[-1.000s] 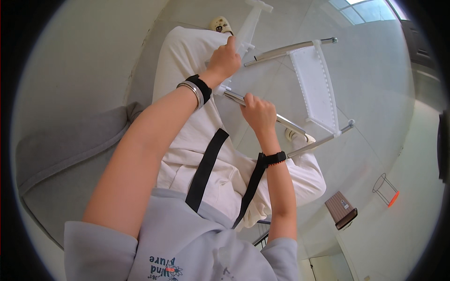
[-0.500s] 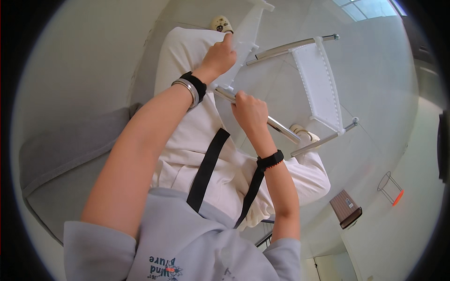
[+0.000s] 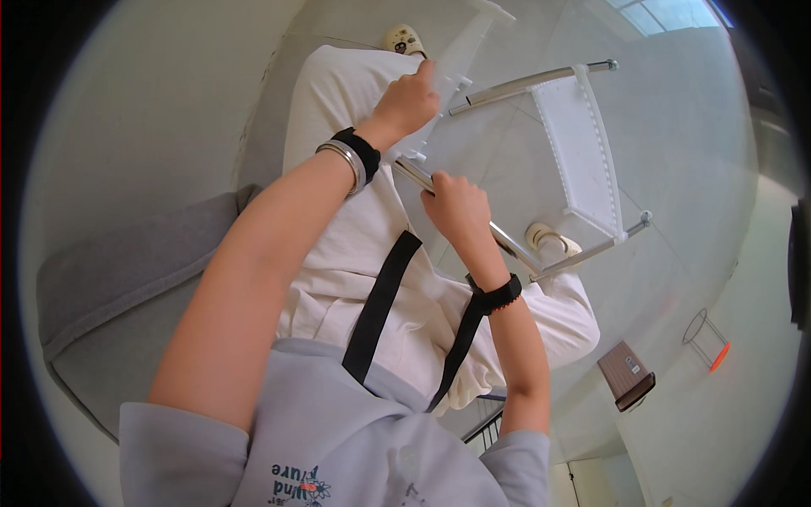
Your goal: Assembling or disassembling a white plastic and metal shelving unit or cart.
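My left hand (image 3: 409, 103) is closed on the edge of a white plastic shelf panel (image 3: 460, 55), which extends away past my knee. Its fingertips are partly hidden. A chrome metal tube (image 3: 505, 240) runs slantwise below the panel, and my right hand (image 3: 459, 209) is wrapped around its middle. The tube's upper end lies by a white corner socket (image 3: 411, 155) of the panel; I cannot tell whether the two are joined. Just right of my hands is a second white shelf panel (image 3: 579, 148) with chrome tubes (image 3: 528, 88) fixed along its two ends.
A grey upholstered seat (image 3: 144, 262) is at my left beside the wall. My legs in white trousers are spread around the parts, with a cream clog (image 3: 405, 40) on the far foot. At the right are a brown box-like object (image 3: 623, 372) and a small wire basket with an orange part (image 3: 718, 357).
Both hands, with the panel and the tube, have shifted slightly to the right in the picture. The tube slopes a little more steeply. Both grips stay the same.
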A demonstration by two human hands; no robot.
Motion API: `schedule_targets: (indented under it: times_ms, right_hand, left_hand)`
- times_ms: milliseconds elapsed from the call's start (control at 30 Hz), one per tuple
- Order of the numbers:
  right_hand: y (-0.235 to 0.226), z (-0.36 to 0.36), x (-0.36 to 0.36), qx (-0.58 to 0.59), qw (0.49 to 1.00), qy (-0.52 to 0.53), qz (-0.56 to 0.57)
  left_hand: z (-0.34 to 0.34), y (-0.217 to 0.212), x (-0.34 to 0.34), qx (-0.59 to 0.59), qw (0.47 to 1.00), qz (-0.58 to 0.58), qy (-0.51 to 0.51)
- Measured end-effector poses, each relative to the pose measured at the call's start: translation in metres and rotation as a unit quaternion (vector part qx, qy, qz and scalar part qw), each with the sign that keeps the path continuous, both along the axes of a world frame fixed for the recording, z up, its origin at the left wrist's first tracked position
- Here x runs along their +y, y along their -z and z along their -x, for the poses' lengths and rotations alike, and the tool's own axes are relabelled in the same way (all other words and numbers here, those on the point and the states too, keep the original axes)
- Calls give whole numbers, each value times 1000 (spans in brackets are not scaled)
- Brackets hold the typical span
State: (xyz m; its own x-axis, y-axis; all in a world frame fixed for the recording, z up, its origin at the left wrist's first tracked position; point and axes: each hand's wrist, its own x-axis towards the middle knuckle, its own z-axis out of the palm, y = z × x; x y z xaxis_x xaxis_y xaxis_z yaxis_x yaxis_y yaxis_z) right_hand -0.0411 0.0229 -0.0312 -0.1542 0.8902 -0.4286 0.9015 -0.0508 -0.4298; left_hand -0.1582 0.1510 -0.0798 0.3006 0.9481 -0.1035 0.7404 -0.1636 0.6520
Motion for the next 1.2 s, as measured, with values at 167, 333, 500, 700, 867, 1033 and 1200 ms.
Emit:
schedule_targets:
  times_ms: [167, 333, 500, 700, 867, 1033, 1200]
  right_hand:
    - [6, -10, 16, 24, 998, -20, 59]
    - [4, -12, 19, 37, 995, -22, 85]
    - [5, -17, 13, 62, 993, 7, 99]
    - [17, -24, -13, -43, 983, -41, -173]
    - [23, -60, -44, -168, 928, -23, -333]
    - [24, -66, -57, -155, 948, -13, -279]
    - [21, -67, -55, -138, 964, -2, -228]
  left_hand:
    - [5, 7, 0, -10, 999, -15, -38]
    - [4, 4, 1, 2, 999, -14, -39]
    - [-6, -2, -4, 11, 999, -21, -29]
    - [2, 5, -1, 21, 998, -44, -45]
    - [5, 2, 1, 3, 998, -40, -48]
    - [1, 3, 0, 1, 999, -30, -26]
    - [2, 1, -1, -1, 999, -15, -31]
